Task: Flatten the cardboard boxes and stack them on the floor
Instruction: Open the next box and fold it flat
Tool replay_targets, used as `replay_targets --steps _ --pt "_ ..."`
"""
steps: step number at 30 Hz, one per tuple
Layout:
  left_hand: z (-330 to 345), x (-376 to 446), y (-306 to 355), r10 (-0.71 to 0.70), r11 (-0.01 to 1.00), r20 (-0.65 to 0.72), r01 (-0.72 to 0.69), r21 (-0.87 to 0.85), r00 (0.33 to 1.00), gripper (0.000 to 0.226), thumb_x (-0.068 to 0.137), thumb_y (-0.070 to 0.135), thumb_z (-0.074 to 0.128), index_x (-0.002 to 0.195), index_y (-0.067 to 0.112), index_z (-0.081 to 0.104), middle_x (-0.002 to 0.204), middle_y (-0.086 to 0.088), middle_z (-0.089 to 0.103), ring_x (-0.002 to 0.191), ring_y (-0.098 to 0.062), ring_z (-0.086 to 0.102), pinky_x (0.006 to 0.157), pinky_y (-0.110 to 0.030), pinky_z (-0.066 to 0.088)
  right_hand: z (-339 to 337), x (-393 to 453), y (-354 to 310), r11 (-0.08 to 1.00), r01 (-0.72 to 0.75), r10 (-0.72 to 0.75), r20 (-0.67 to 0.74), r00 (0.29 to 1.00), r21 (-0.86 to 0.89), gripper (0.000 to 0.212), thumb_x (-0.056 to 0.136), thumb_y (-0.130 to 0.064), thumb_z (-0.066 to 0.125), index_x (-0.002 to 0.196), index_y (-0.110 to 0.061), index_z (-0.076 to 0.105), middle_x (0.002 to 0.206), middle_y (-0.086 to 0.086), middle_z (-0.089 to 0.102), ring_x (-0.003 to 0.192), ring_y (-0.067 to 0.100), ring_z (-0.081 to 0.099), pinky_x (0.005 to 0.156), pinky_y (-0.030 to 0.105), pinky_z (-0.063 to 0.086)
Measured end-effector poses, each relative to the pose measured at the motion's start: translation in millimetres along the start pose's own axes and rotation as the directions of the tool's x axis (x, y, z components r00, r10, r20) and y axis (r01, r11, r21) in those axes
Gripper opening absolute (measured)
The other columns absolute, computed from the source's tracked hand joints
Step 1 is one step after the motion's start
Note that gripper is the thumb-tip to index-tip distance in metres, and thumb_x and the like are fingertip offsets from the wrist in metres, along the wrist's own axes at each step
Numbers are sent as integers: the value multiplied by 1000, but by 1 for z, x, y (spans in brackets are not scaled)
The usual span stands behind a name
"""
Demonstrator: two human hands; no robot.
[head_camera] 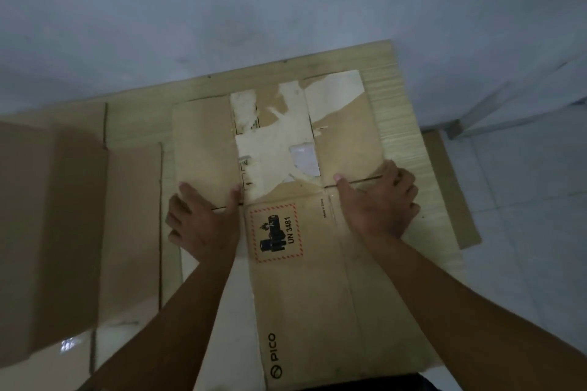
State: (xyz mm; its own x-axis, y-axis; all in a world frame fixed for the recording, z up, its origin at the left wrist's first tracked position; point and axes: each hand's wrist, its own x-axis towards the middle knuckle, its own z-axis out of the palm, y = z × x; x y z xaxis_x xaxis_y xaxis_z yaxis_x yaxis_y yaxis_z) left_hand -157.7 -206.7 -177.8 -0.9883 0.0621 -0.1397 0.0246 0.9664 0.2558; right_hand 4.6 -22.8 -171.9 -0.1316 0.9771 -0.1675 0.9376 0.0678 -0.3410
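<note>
Pressing looks like the step: both hands, left (203, 225) and right (381, 203), lie fingers spread on the box (317, 279), flat atop the stack (394, 79); keep palms beside the label (275, 232), lean evenly.

The flattened cardboard box (317, 295) on top of the pile carries a red-hatched hazard label (275, 233) showing black batteries and "UN 3481". Beside that label, small print reads "Made in China" (324, 208). Near the box's closest edge stands the brand "PICO" (275, 355) with a round logo. The torn white sticker remains are illegible.
</note>
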Motion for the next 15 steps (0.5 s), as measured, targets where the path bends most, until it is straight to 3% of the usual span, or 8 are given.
replay_targets --steps 3,6,9,12,15 --pt "-16 8 5 -117 992 18 117 -40 993 109 58 78 70 137 11 36 138 -22 43 128 -42 38 101 -57 35 -18 15 -8 994 -107 103 145 984 16 101 57 -76 74 130 -15 40 134 11 46 122 33 46 95 48 41" --pt "-27 23 0 -220 965 115 234 -123 969 117 47 81 74 135 9 45 135 -20 48 127 -41 42 103 -55 39 -30 36 -10 967 -252 230 322 918 30 106 54 -69 84 134 -12 41 136 13 49 124 34 49 97 45 45" --pt "-38 34 -12 -215 907 207 274 -319 954 108 41 80 77 125 13 61 123 -10 64 116 -31 58 99 -45 48 -40 45 0 960 -255 173 475 863 114 103 52 -72 82 130 -12 53 134 12 56 122 35 54 99 43 48" --pt "-51 27 -10 -132 889 248 225 -398 960 82 62 61 82 122 9 60 118 -8 67 109 -30 62 90 -34 48 -47 34 7 963 -190 95 421 902 191 76 73 -64 75 124 -10 58 129 12 61 117 35 58 91 37 49" --pt "-61 10 -1 0 939 187 64 -339 982 63 80 48 73 125 9 52 122 -15 63 112 -35 59 89 -37 45 -58 19 10 982 -72 18 294 956 173 55 83 -63 65 106 -14 56 118 13 63 108 36 60 85 40 48"
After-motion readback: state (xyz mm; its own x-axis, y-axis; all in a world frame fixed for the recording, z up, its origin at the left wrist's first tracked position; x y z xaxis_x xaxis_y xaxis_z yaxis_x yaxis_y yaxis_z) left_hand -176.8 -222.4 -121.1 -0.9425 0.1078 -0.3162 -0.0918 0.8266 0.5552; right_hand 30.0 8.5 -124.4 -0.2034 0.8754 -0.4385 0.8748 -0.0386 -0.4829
